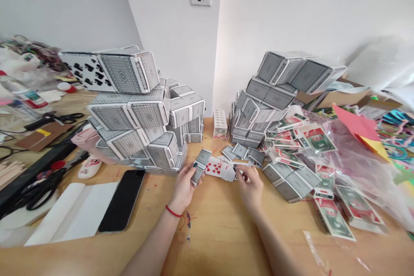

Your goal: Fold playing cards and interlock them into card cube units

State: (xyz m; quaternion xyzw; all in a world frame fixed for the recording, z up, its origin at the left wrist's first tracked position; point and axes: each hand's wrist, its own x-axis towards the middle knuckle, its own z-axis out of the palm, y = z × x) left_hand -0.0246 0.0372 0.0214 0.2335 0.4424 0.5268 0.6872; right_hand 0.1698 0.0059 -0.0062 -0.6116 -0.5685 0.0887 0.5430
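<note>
Cards [220, 168] lie between stacks [142, 116]; near tabletop [220, 233] bare.

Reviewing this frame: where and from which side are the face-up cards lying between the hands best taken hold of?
Take the face-up cards by their near edge, probably from the side of the right hand, thumb on top, fingers sliding under. They lie flat and overlapped on the table, leaving no side to pinch from above, and the left hand holds a deck.

Phone [123, 199] lies left of loose cards [221, 168].
</note>
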